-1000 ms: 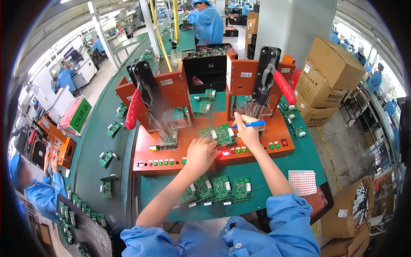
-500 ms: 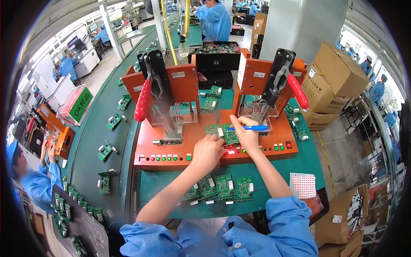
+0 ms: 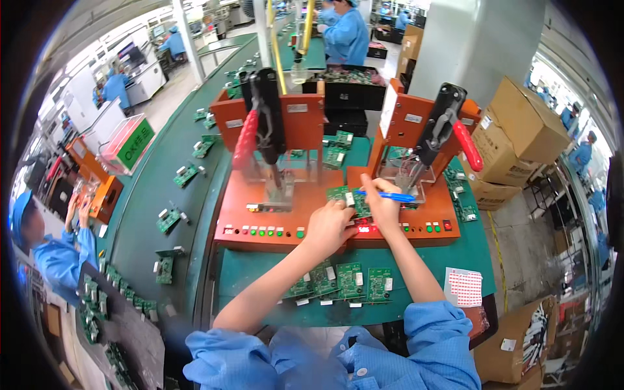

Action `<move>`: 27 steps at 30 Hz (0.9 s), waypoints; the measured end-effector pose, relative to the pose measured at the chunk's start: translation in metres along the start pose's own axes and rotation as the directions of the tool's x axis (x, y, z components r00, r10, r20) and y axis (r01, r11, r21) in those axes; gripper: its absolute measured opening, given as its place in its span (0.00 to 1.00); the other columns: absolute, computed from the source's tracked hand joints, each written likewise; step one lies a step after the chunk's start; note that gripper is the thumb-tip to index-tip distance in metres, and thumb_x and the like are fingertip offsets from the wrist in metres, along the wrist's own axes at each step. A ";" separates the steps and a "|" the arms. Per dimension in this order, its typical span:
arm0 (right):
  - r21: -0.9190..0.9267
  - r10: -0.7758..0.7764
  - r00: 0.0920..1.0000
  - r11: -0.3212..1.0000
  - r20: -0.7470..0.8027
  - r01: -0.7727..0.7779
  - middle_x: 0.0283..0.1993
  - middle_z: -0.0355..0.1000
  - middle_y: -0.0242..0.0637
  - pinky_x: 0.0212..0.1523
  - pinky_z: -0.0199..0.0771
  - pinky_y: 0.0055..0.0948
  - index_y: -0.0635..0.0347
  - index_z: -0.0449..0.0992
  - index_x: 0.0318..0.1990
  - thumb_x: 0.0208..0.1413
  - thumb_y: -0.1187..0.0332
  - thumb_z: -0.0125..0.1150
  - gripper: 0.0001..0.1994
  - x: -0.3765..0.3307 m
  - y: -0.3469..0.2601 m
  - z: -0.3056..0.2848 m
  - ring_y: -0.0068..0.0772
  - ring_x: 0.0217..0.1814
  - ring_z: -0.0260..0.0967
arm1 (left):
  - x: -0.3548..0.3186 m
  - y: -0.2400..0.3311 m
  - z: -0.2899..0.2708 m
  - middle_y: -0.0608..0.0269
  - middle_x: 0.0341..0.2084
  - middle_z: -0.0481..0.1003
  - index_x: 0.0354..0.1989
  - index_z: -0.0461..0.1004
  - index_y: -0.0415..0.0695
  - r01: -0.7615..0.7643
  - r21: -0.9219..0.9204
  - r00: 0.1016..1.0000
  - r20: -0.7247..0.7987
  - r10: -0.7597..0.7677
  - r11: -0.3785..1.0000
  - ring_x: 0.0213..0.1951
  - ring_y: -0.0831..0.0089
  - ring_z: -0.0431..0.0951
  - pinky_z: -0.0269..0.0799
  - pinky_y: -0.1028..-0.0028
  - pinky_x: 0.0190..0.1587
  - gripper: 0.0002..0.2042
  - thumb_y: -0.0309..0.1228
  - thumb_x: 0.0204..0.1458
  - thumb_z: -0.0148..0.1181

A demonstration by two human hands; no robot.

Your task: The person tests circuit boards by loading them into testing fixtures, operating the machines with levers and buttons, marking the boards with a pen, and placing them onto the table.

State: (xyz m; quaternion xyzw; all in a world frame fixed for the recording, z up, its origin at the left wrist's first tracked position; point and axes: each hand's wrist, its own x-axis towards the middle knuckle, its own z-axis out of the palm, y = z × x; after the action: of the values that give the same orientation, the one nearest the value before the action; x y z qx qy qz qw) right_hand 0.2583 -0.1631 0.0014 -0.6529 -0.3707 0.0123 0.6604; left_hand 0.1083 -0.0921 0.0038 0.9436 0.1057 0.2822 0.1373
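Observation:
My right hand (image 3: pixel 382 207) is closed around a blue pen (image 3: pixel 395 196), held slantwise over a pair of green circuit boards. My left hand (image 3: pixel 329 227) grips the near edge of one green circuit board (image 3: pixel 361 204), its fingers partly hiding it. Behind that, a second green circuit board (image 3: pixel 340 193) shows above my left fingers. Both hands are over the front of two orange test fixtures, between their clamps. On the left fixture (image 3: pixel 257 235), a board sits under the clamp with the red handle (image 3: pixel 246 140). The right fixture (image 3: pixel 426 218) has another red handle (image 3: pixel 468 146).
Several green circuit boards (image 3: pixel 350 281) lie in a row before the fixtures. A label sheet (image 3: pixel 465 287) is at the right. Along the left runs a green conveyor (image 3: pixel 140 224) carrying boards. Cardboard boxes (image 3: pixel 504 146) are stacked at right; a co-worker (image 3: pixel 55 253) sits at far left.
The whole view has shifted, so the fixtures and conveyor appear farther right and lower. My hands keep their hold on the board and the pen, with little movement relative to the fixtures.

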 end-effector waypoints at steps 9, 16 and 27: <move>-0.005 -0.073 0.997 0.997 0.034 0.073 0.29 0.73 0.28 0.27 0.61 0.17 0.63 0.79 0.33 0.68 0.62 0.53 0.15 -0.031 -0.035 -0.043 0.15 0.28 0.66 | -0.086 0.022 -0.131 0.56 0.37 0.77 0.43 0.79 0.42 0.169 -0.082 0.985 -0.032 -0.172 0.982 0.42 0.56 0.79 0.75 0.60 0.41 0.17 0.37 0.47 0.70; 0.053 0.028 0.997 0.998 0.069 -0.032 0.30 0.69 0.24 0.27 0.59 0.13 0.60 0.76 0.33 0.69 0.62 0.54 0.14 -0.055 -0.002 -0.090 0.11 0.29 0.62 | -0.295 0.074 -0.315 0.54 0.38 0.81 0.43 0.81 0.42 0.880 0.219 0.449 -0.670 -0.591 0.420 0.39 0.59 0.81 0.75 0.66 0.41 0.16 0.33 0.45 0.71; 0.035 0.040 0.982 0.998 0.183 -0.047 0.23 0.64 0.24 0.22 0.45 0.16 0.60 0.75 0.31 0.69 0.59 0.54 0.17 -0.062 -0.003 -0.081 0.10 0.22 0.54 | -0.717 0.135 -0.383 0.41 0.33 0.80 0.36 0.82 0.36 0.619 -0.198 -0.511 -0.837 -0.198 -0.760 0.40 0.45 0.81 0.77 0.50 0.43 0.31 0.54 0.35 0.75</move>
State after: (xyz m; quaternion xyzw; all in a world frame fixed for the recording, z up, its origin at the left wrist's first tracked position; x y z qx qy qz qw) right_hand 0.2528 -0.2632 -0.0147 -0.6441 -0.4149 0.0937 0.6357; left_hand -0.6774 -0.3411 -0.0070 0.1327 0.9677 0.1401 -0.1624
